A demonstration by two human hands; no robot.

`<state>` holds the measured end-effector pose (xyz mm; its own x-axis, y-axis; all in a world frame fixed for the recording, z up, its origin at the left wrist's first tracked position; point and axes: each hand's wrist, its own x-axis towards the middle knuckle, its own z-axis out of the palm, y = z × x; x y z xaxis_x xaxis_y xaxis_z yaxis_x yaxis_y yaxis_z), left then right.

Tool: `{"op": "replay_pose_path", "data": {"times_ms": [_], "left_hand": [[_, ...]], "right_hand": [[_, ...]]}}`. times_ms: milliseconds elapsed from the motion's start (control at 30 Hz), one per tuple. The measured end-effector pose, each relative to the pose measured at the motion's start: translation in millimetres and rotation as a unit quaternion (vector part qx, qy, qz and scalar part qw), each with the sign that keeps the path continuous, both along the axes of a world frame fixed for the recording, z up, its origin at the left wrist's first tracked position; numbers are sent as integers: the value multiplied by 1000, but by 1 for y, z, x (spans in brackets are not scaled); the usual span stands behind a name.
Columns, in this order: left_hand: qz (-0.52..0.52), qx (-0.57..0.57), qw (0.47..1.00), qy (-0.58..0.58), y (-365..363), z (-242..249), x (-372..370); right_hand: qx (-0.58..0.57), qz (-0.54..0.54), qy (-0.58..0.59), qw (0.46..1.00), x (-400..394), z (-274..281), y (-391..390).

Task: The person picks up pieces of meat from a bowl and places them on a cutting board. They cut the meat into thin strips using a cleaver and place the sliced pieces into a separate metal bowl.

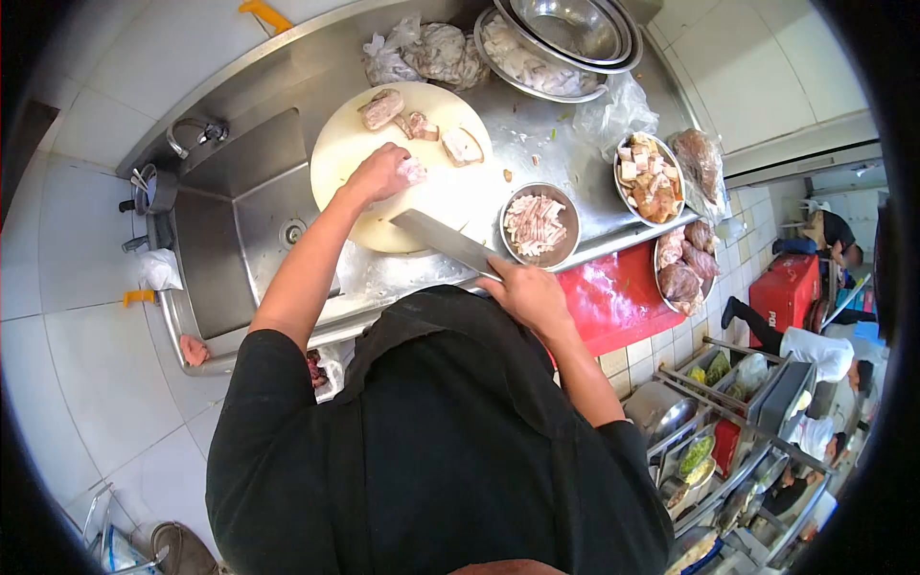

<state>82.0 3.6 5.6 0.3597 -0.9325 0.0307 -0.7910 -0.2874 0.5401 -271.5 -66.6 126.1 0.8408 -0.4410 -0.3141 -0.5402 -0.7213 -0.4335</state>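
My right hand [530, 297] is wrapped round the handle of a cleaver [446, 241], whose broad blade lies over the near right edge of the round cutting board [335, 158]. My left hand [379, 174] is closed on a pale piece of meat [411, 172] at the middle of the board. Beyond it, larger chunks of meat [382, 109] and a pale slab with a brown rim [462, 147] rest on the board. A metal bowl of sliced meat strips [537, 225] stands right of the blade.
Left of the board is a steel sink [206, 230] with a faucet [196, 136]. Stacked metal bowls [575, 29] and plastic bags [426, 53] sit at the back. On the right are a bowl of cubed meat [652, 177] and a bowl of dark meat [685, 268]. Other people work far right.
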Motion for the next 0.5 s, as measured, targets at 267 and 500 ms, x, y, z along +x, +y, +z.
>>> {"op": "replay_pose_path", "data": {"times_ms": [267, 500], "left_hand": [[99, 166, 979, 57, -18, 7, -27], [119, 204, 971, 45, -7, 24, -52]], "right_hand": [[139, -127, -20, 982, -70, 0, -4], [227, -206, -31, 952, -124, -10, -2]]}}
